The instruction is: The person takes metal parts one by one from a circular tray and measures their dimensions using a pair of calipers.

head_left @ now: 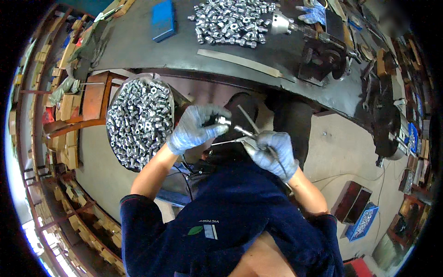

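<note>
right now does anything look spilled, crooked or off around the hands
Nothing stands out. The left hand holds a small metal fitting, the right hand a thin metal tool. The loose fittings stay in the round tray and in a heap on the dark bench.

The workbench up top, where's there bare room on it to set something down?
On the workbench, bare dark surface lies between the blue box and the pile of metal fittings, and below both down to the pale strip. Crowded: the right end, around the machine and tools.
</note>
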A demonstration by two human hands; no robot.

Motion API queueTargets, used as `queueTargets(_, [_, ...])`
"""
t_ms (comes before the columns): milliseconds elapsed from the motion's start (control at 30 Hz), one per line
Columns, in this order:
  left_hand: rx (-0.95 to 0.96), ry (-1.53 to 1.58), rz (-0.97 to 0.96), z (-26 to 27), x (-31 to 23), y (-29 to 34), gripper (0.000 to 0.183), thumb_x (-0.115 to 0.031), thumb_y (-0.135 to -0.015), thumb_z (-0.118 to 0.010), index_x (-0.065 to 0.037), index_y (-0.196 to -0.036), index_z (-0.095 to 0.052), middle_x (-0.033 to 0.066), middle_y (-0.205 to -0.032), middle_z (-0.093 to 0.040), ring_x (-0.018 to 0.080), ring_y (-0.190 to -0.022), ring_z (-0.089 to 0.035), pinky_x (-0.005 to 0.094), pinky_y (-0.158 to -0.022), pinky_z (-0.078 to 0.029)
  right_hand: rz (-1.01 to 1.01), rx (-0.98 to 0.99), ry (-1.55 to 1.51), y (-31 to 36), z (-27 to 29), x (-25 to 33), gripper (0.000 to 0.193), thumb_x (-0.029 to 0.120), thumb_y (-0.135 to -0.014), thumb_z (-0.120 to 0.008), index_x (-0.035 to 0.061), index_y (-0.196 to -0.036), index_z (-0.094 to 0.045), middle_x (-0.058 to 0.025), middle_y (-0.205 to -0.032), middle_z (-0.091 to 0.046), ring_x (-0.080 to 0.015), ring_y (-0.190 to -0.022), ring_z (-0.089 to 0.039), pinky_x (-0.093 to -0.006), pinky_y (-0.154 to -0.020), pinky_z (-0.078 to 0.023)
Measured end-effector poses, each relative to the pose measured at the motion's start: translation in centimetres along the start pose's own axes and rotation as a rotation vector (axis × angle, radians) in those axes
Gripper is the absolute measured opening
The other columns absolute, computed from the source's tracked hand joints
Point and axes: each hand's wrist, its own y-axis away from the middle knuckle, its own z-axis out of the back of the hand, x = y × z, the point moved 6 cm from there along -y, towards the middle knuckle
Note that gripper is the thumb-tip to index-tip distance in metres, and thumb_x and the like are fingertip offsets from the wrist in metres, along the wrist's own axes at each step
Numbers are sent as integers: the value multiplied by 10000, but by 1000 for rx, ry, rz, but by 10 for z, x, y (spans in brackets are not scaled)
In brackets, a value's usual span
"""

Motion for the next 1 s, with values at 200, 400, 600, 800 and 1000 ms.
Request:
queueTargets(200, [-324,-675,-206,24,-6,-4,206,-82,-694,-661,-79,-900,-655,119,-750,-588,251,-587,-575,328,-555,-463,138,81,-184,-4,18,43,399,195,-648,-790,135,-515,-418,-58,-500,-440,-251,-439,-486,-328,-431,-388])
queueTargets(400, [-380,-662,-174,27,0,-1,184,-100,-708,-649,-83,-891,-655,104,-739,-594,236,-568,-572,330,-542,-458,187,167,-146,-12,2,55,381,211,-621,-778,128,-502,-426,-65,-497,-406,-258,-430,-457,-334,-409,-343])
queueTargets(600, [-360,-652,-167,25,-2,-2,163,-97,-699,-650,-110,-860,-666,85,-659,-575,225,-523,-547,330,-512,-443,157,200,-70,-25,-12,55,301,237,-659,-767,128,-505,-532,-77,-497,-495,-268,-458,-536,-348,-443,-415])
queueTargets(800, [-335,-497,-118,17,19,-5,189,-118,-684,-689,-111,-873,-675,74,-566,-534,166,-482,-513,296,-494,-432,241,229,211,-35,-48,37,325,346,-732,-698,125,-525,-578,-106,-512,-514,-277,-456,-546,-372,-425,-412])
queueTargets(1000, [-437,-435,-48,52,19,-10,176,-104,-735,-677,-51,-902,-655,51,-600,-582,102,-515,-538,256,-500,-443,298,150,167,-18,-7,72,330,368,-704,-725,132,-533,-569,-66,-527,-517,-242,-445,-524,-350,-417,-404])
